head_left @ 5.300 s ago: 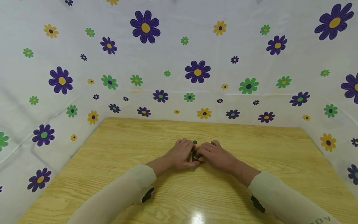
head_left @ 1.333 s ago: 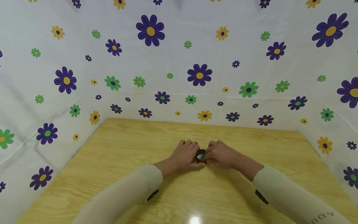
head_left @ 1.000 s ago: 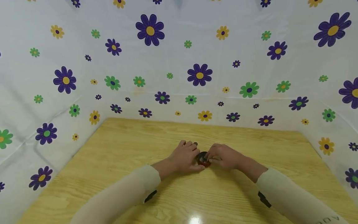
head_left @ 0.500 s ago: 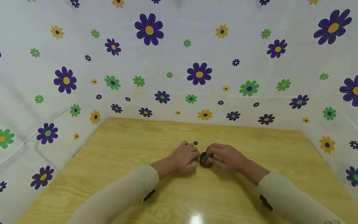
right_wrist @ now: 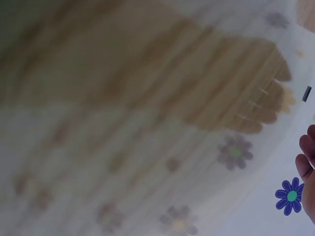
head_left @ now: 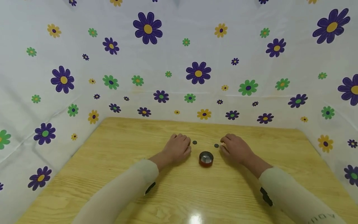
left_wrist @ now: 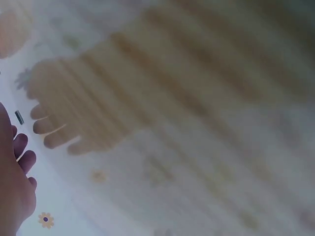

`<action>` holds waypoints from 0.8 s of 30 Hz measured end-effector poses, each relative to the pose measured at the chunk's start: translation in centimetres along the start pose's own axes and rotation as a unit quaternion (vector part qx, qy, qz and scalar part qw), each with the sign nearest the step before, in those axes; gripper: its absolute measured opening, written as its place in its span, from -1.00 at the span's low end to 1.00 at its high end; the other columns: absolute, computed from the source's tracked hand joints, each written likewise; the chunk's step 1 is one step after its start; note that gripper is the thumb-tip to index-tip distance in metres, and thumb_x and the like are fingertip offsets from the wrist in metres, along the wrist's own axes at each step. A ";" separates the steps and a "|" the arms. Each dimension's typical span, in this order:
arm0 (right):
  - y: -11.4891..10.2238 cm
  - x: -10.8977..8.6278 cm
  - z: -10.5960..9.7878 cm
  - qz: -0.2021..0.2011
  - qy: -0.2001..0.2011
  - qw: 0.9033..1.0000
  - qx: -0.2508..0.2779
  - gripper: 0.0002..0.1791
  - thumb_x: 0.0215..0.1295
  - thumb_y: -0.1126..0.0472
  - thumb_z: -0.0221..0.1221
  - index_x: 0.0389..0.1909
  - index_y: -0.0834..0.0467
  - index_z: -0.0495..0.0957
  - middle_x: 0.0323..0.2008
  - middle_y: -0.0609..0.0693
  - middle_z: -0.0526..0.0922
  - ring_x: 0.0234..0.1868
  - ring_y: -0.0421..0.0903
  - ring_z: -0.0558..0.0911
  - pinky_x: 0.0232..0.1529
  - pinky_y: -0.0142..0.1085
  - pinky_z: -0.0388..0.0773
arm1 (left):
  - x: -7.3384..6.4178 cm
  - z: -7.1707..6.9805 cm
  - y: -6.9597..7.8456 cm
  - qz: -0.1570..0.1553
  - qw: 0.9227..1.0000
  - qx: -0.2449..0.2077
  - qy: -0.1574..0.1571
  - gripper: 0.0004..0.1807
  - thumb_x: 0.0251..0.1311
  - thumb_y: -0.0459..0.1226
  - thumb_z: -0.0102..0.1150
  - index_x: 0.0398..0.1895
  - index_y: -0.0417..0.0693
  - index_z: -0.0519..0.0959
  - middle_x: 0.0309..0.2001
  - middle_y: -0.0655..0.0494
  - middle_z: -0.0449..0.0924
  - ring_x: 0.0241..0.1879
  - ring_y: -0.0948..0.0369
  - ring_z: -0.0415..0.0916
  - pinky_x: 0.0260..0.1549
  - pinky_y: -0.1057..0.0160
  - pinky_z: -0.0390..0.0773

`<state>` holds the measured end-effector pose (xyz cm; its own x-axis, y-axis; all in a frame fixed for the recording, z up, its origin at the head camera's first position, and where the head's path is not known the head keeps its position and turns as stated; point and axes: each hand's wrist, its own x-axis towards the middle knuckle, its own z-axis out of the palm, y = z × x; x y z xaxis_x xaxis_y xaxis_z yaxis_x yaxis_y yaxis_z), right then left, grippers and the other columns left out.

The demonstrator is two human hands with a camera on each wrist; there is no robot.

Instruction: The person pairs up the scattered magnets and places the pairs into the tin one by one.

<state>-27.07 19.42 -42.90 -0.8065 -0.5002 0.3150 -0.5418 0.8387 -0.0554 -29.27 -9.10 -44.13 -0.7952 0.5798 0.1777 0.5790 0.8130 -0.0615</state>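
A small round container (head_left: 206, 159), dark and shiny on top with a reddish-brown side, stands on the wooden table between the hands; neither touches it. My left hand (head_left: 176, 147) rests to its left with loosely bent fingers, holding nothing visible. Just right of those fingers lies a small dark disc (head_left: 194, 142). My right hand (head_left: 236, 148) is to the right of the container, its fingers loosely bent beside a second dark disc (head_left: 216, 145). The wrist views show only part of the left hand (left_wrist: 17, 182) and right hand (right_wrist: 309, 167) at the edges.
The wooden table (head_left: 134, 137) is enclosed at the back and sides by a white cloth (head_left: 165, 56) printed with purple, green and yellow flowers. Light glares off the table near its front. Its surface is reflective in both wrist views.
Both hands have let go of the container and drawn apart, the left to the left, the right to the right and away. The container now stands uncovered; the right-hand disc has come into sight.
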 end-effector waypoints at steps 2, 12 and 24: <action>0.1 0.0 0.2 0.008 -0.017 1.000 -0.005 -0.72 0.40 0.13 0.17 -0.05 0.26 0.58 -0.09 0.14 0.61 -0.01 0.11 0.60 0.09 0.01 0.53 | 0.3 0.0 -0.1 -0.006 1.000 -0.009 -0.005 -0.73 0.49 -0.10 -0.23 -0.11 0.02 0.48 -0.21 0.14 0.49 -0.17 0.14 0.38 -0.01 0.07 0.32; 0.2 0.4 1.6 0.014 -0.062 0.998 -0.010 -0.67 0.47 0.06 0.03 -0.02 0.23 0.57 -0.09 0.10 0.57 -0.06 0.06 0.53 0.06 0.02 0.49 | 1.4 0.1 -0.5 -0.049 0.997 -0.049 -0.024 -0.69 0.49 -0.06 -0.22 0.02 0.03 0.47 0.00 0.12 0.51 0.03 0.11 0.36 0.10 0.03 0.26; 0.7 0.9 1.7 -0.007 -0.046 0.998 -0.036 -0.75 0.45 0.06 0.15 -0.01 0.10 0.61 -0.18 0.00 0.51 -0.17 -0.04 0.44 -0.12 -0.12 0.47 | 2.1 0.4 -0.2 -0.023 0.999 -0.013 -0.028 -0.65 0.55 -0.02 -0.23 0.08 0.02 0.48 0.05 0.08 0.45 0.08 0.08 0.32 0.11 0.02 0.26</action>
<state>-28.56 19.19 -44.29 -0.8194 -0.5269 0.2258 -0.5372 0.8432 0.0180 -31.17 -8.04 -44.15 -0.8295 0.5445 0.1240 0.5455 0.8376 -0.0294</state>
